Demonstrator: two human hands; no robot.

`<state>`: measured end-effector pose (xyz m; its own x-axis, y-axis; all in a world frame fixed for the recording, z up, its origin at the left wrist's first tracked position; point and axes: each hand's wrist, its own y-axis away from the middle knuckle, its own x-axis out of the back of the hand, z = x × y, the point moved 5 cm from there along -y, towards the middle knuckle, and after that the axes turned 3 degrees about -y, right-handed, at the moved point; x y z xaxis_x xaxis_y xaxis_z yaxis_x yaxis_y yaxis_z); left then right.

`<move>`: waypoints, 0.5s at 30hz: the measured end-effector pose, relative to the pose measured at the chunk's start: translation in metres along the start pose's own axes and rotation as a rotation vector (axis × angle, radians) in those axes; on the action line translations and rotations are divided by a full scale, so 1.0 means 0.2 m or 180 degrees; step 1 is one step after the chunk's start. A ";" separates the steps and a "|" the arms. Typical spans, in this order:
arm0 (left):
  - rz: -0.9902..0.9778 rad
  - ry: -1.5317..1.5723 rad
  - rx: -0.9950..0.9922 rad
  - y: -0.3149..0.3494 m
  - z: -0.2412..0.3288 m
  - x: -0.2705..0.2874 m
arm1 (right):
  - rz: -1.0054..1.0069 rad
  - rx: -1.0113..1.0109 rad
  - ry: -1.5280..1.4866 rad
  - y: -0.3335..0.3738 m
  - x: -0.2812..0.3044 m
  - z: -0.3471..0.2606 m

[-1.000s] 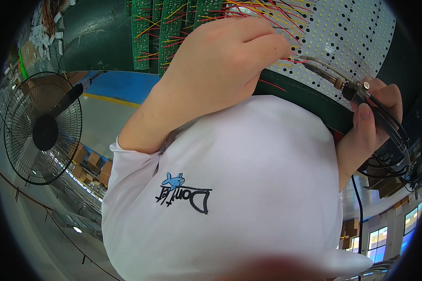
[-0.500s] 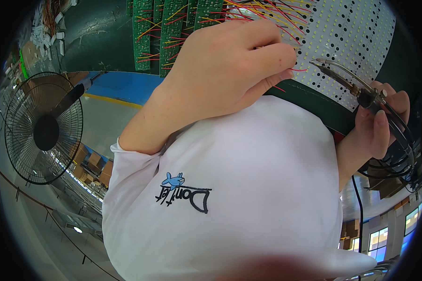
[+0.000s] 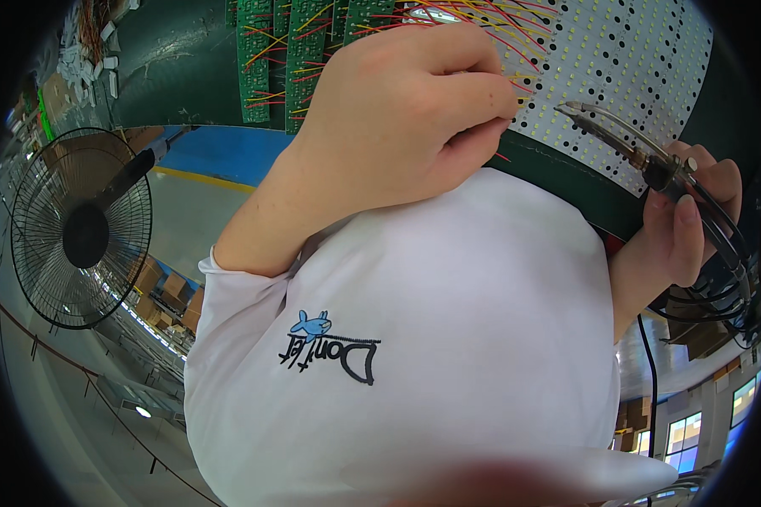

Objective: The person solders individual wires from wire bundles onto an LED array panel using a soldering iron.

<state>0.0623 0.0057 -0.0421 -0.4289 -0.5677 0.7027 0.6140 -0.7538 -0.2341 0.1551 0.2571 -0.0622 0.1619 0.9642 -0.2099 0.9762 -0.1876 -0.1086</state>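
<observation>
My left hand (image 3: 414, 114) is closed in front of the wired boards, thumb and fingers curled together. Short red and yellow wire ends (image 3: 524, 93) show right beside its fingertips; whatever is inside the pinch is hidden. My right hand (image 3: 681, 224) grips a soldering iron (image 3: 604, 137) with a thin curved feed tube (image 3: 621, 122) running to its tip. That tip points left, over the white dotted panel (image 3: 643, 76) and a short way from my left fingers. Behind my left hand, several narrow green circuit boards (image 3: 304, 63) lie in a row, with red and yellow wires (image 3: 516, 34) fanning right.
A dark green work surface (image 3: 177, 63) carries the boards and panel. White connectors with wires (image 3: 84, 68) lie at the far left. A black fan (image 3: 84, 232) stands at left. Black cables (image 3: 706, 300) hang below my right hand, near my white shirt (image 3: 482, 321).
My left hand has shifted slightly left and up, its thumb curling further in. The red wire end that stuck out past the thumb no longer shows. My right hand and iron have barely moved.
</observation>
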 end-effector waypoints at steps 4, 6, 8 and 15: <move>-0.0081 -0.0151 0.0028 0.00 0.00 -0.02 | 0.0007 0.0007 0.0228 0.02 -0.05 -0.02; -0.0093 -0.0180 0.0043 0.00 0.00 -0.02 | 0.0083 -0.0010 0.0383 0.03 -0.06 -0.03; -0.0056 -0.0256 0.0083 0.00 0.00 -0.02 | -0.0026 0.0011 0.0447 0.03 -0.06 -0.02; -0.0166 -0.0242 0.0104 -0.01 -0.01 -0.03 | 0.0339 -0.0077 0.0459 0.02 -0.06 -0.02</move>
<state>0.0634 0.0102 -0.0472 -0.4099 -0.5002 0.7627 0.6140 -0.7697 -0.1748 0.1588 0.2464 -0.0556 0.2820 0.9563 -0.0773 0.9553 -0.2873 -0.0695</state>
